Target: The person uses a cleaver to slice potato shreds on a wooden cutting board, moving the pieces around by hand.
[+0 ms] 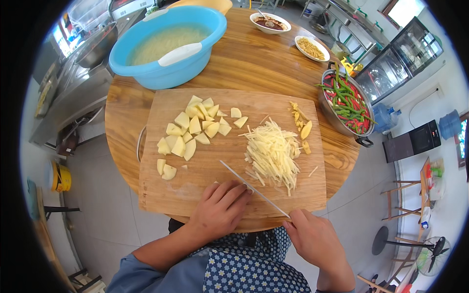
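Observation:
My right hand is closed around a kitchen knife, seen nearly edge-on, its blade slanting up and left over a wooden cutting board. Against the blade, my left hand presses with curled fingers on a small pale piece that they mostly cover. Right of the blade lies a heap of thin pale strips, seemingly ginger or potato. Potato chunks are spread over the board's left half. Yellowish ginger pieces lie near its right edge.
Behind the board stands a blue plastic basin of cloudy water. A steel pot of red and green chillies is at the right. A bowl of dark sauce and a dish of yellowish shreds stand farther back on the round wooden table.

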Tool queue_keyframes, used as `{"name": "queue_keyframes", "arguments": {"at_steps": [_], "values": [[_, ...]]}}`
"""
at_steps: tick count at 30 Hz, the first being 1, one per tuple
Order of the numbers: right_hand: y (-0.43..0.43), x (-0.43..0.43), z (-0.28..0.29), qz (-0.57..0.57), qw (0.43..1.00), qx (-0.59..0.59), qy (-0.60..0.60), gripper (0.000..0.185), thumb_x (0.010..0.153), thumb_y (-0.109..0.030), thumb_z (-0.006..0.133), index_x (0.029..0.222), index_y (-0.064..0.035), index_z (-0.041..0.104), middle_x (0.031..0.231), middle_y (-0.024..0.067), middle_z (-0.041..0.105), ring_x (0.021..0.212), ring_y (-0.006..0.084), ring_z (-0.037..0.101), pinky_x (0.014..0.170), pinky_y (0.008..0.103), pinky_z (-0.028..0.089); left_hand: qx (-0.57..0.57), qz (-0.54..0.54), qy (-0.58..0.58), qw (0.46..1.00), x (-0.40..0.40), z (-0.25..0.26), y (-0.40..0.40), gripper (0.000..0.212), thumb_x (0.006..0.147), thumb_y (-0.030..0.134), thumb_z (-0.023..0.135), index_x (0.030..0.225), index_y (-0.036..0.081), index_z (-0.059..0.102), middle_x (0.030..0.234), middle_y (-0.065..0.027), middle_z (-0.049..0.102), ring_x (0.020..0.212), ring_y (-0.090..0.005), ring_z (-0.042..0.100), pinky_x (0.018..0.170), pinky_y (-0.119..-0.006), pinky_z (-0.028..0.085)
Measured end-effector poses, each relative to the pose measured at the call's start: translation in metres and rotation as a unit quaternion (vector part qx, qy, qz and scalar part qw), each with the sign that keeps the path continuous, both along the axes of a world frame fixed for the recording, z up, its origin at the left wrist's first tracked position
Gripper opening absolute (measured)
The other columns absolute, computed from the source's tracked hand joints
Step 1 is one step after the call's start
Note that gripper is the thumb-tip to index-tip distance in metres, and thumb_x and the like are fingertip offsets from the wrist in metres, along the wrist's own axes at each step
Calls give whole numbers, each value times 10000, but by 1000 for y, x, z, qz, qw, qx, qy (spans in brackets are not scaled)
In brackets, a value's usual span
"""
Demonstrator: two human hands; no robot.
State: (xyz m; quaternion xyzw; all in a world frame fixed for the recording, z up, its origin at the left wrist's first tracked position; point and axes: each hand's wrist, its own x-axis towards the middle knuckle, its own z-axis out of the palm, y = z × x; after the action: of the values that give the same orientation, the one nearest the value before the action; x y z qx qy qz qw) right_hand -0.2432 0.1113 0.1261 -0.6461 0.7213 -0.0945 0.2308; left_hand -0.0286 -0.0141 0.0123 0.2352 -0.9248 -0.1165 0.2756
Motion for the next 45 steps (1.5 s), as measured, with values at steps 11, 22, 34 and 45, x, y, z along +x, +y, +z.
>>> {"name": "queue_keyframes", "arguments": {"at_steps": [11,22,34,45], "values": [[-46,1,-7,8,999,-32,-20,190,1037,-217,626,1008,-57,529,885,191,670,789,456,666,684,554,532,-5,8,-3,1000,0,-2,-1,444,829,126,733,1271,91,733,1309,-61,670,1202,-290,619,972,-450,483],[-13,-1,2,7,999,31,-20,219,1039,-213,633,968,-50,505,859,184,652,758,446,664,655,542,532,-13,17,-4,1000,4,-5,2,427,837,155,728,1253,59,732,1265,-57,674,1186,-268,610,970,-440,478],[-47,1,-3,-11,996,-30,-81,243,1054,-233,619,1022,-31,488,827,248,660,822,503,645,707,583,492,23,23,68,997,7,-3,-1,414,772,78,746,1186,78,741,1219,-57,693,1130,-292,633,938,-452,484],[-19,-6,-10,-35,998,11,-49,270,1053,-260,635,999,-29,504,794,240,644,783,493,636,673,564,482,-7,46,61,997,17,-7,0,240,758,72,725,997,77,729,1117,-50,687,1113,-278,641,930,-431,464]]}}
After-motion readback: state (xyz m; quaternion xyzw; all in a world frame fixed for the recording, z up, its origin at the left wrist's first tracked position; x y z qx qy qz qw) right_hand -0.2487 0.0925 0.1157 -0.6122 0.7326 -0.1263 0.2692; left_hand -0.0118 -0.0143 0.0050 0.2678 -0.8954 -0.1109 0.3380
